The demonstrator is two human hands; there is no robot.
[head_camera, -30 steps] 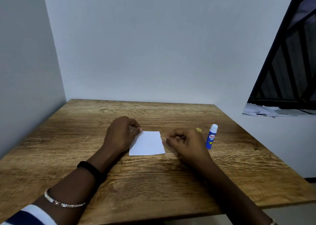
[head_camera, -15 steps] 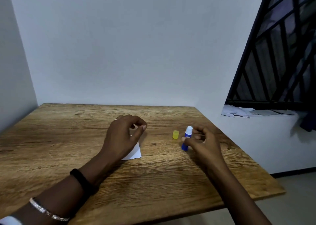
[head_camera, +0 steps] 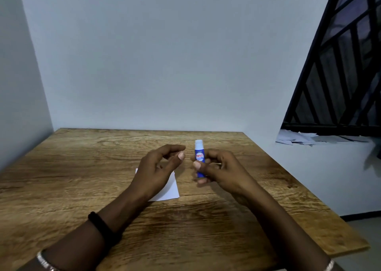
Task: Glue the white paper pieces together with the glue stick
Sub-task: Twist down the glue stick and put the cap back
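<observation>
A: Holding anything, the right hand (head_camera: 222, 170)?
B: Yep, fingers & thumb wrapped round the blue glue stick (head_camera: 199, 157), upright, white tip up, above the table (head_camera: 82, 167).
A: Left hand (head_camera: 157, 167)?
B: Raised over the white paper (head_camera: 170, 190), fingers loosely bent, nothing in it. Only 1 sheet visible, flat on the tabletop, partly hidden.
A: Room?
B: Wood-grain top, plain white walls (head_camera: 165, 54), black window grille (head_camera: 340, 74) at right w/ loose papers (head_camera: 299, 139) on the sill.
</observation>
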